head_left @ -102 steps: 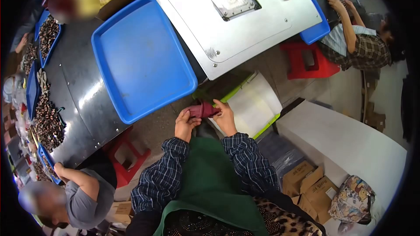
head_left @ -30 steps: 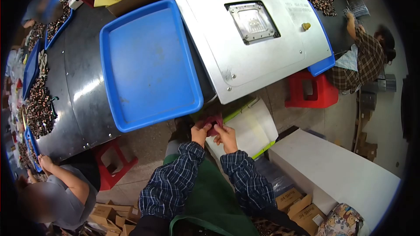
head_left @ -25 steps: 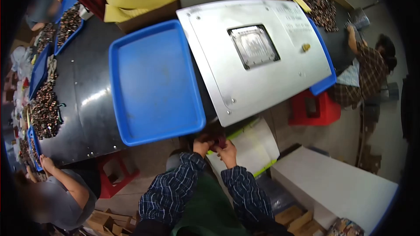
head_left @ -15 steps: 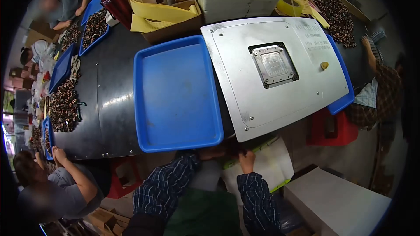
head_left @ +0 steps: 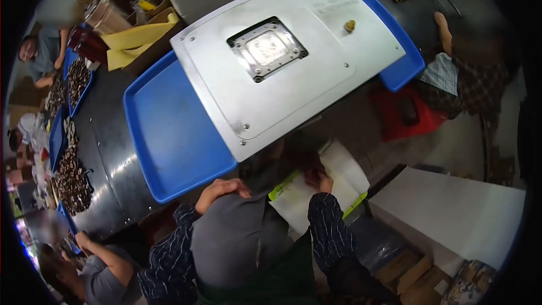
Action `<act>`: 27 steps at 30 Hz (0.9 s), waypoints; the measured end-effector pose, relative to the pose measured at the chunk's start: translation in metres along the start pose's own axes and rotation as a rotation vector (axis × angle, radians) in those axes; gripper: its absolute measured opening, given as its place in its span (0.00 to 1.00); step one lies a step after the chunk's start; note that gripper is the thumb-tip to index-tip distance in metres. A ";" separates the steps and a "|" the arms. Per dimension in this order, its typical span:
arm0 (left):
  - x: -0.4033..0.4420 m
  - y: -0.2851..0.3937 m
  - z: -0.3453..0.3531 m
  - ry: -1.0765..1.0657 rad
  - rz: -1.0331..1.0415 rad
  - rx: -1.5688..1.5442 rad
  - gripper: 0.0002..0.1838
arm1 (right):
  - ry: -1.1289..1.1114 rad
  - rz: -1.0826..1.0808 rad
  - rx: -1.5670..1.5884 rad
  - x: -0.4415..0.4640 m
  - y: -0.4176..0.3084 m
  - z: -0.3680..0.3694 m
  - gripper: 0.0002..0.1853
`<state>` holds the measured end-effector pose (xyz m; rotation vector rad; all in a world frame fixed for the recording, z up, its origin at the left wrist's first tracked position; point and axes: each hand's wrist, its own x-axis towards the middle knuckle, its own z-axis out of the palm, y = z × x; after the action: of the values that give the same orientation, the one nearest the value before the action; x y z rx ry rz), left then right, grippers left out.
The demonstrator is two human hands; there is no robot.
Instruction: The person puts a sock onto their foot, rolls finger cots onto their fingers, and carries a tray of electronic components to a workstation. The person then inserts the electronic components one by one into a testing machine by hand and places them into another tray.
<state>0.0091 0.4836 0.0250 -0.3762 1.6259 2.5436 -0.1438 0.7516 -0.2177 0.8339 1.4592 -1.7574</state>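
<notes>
My left hand point(head_left: 224, 188) rests on my grey-clothed knee point(head_left: 226, 231), below the front edge of the table, its fingers stretched out and holding nothing. Low on the right, my right hand point(head_left: 322, 182) is over a white sheet-like thing with lime-green edges point(head_left: 299, 206). Its fingers are dark and blurred, so whether they grip anything cannot be made out. Above both hands stands a silver metal plate point(head_left: 316, 96) with a square recessed metal insert point(head_left: 267, 49) and a brass knob point(head_left: 350, 25). Its left part overlaps a blue tray point(head_left: 169, 135).
A white box point(head_left: 446, 209) stands at lower right, near a red stool point(head_left: 403, 113). Piles of small dark parts point(head_left: 73, 183) lie on the black table point(head_left: 110, 147). Other people sit at left and right. A cardboard box with yellow sheets point(head_left: 138, 39) is at the back.
The view has swung right and down. My left hand, earlier mostly hidden under the table edge, now lies on my knee. My right hand stays by the white sheet-like thing.
</notes>
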 end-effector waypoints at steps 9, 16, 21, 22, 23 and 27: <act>0.028 -0.019 0.014 -0.089 0.198 -0.138 0.24 | 0.197 -0.237 -0.132 0.043 0.036 -0.022 0.15; 0.056 -0.014 0.004 -0.182 -0.274 -0.136 0.16 | 0.158 -0.497 -0.461 -0.019 -0.104 0.029 0.11; 0.132 -0.105 0.015 0.198 -0.165 0.120 0.16 | 0.010 -0.607 -0.798 -0.029 -0.141 0.064 0.09; 0.147 -0.101 0.025 0.246 -0.151 0.148 0.17 | 0.022 -0.818 -0.830 -0.017 -0.136 0.066 0.09; 0.158 -0.094 0.035 0.296 -0.141 0.181 0.19 | 0.029 -1.026 -0.851 -0.021 -0.135 0.080 0.09; 0.176 -0.073 0.043 0.223 -0.096 -0.006 0.19 | -0.059 -0.866 -0.843 -0.009 -0.120 0.100 0.08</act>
<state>-0.1515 0.5447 -0.0678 -0.7436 1.6250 2.5120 -0.2432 0.6685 -0.1297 -0.3475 2.4461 -1.3900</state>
